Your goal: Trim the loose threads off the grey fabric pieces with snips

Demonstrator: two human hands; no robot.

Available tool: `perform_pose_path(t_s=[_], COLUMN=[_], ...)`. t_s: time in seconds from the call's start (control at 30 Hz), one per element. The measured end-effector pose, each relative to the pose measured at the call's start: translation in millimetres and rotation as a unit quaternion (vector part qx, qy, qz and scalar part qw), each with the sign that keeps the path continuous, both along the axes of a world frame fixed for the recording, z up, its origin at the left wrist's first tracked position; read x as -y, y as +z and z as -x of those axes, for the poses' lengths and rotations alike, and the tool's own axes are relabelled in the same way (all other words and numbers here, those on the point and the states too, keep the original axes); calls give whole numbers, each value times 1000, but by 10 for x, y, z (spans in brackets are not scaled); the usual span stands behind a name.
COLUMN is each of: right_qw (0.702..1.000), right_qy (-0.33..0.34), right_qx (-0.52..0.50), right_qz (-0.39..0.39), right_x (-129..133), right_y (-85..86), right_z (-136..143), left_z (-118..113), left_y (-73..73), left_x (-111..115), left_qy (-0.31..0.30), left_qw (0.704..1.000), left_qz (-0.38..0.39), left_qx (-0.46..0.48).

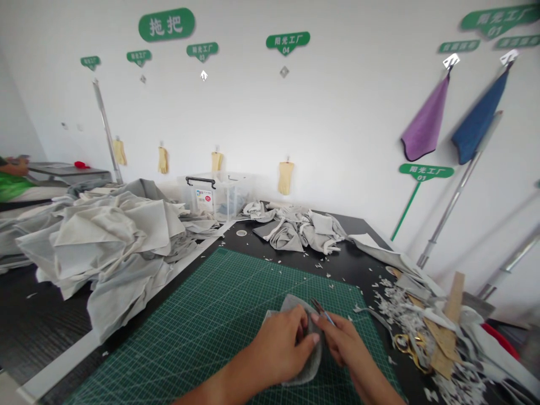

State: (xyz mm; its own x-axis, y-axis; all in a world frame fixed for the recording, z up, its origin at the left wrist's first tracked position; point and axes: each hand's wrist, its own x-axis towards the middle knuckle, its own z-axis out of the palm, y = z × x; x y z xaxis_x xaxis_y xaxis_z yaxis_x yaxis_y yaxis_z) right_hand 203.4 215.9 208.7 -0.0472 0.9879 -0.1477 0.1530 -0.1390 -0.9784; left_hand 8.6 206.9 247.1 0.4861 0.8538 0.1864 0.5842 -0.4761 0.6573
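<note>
My left hand [280,343] grips a folded piece of grey fabric [313,365] above the green cutting mat [202,315]. Its fingers are curled over the cloth and hide part of it. In my right hand [348,340] is a small pair of thread snips [321,309] with a bluish handle, closed in the fingers. The metal tips point up and left, close to the fabric's upper right edge. Whether the blades touch the cloth I cannot tell.
A large heap of grey cloth [113,230] lies left, a smaller pile [299,228] behind the mat. Behind stands a clear plastic bin [228,197]. Scraps [396,304], gold-handled scissors [415,351] and cardboard strips [453,304] lie right. A person in green [14,183] sits far left.
</note>
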Motion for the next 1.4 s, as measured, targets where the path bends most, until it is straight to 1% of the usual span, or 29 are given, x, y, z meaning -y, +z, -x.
perform_pose_path(t_s=[0.13,0.23,0.33,0.5,0.67,0.73,0.8,0.87,0.9,0.97,1.07,1.13,1.2,1.3,1.4], right_qw=[999,997,995,998,999,999,999,998,997,992,985,984,984,983,981], right_qy=[13,46,73,45,44,30,14,-1,-8,-19,-18,-18,-26,-37,-24], right_qx=[-40,-58,-63,-35,-13,-8,-16,-44,-63,-104,-144,-157,-166,-177,-188], right_qz=[17,15,10,-1,13,15,23,41,52,76,95,81,57,42,49], right_x=[66,83,80,63,51,47,46,52,58,74,106,129,147,144,117], right_y=[19,27,46,86,157,177,191,208,219,246,299,342,386,435,466], right_z=[37,53,54,53,59,43,22,7,4,4,3,-9,-31,-85,-143], left_z=[-46,-63,-52,-24,-10,8,26,31,25,-3,-55,-66,-43,27,81], left_y=[-27,-44,-64,-109,-156,-137,-95,-54,-42,-38,-51,-33,20,132,233], left_x=[61,17,-56,-157,-221,-195,-125,-31,15,80,96,70,41,16,6], left_qy=[24,42,37,53,62,42,3,-30,-35,-26,6,32,48,28,-4], left_qw=[1000,997,993,982,974,977,979,984,987,993,997,996,996,997,998], left_qz=[16,36,58,79,96,102,109,99,86,50,16,10,-2,-24,-16], left_qx=[12,45,95,165,194,184,170,146,132,101,78,77,77,66,64])
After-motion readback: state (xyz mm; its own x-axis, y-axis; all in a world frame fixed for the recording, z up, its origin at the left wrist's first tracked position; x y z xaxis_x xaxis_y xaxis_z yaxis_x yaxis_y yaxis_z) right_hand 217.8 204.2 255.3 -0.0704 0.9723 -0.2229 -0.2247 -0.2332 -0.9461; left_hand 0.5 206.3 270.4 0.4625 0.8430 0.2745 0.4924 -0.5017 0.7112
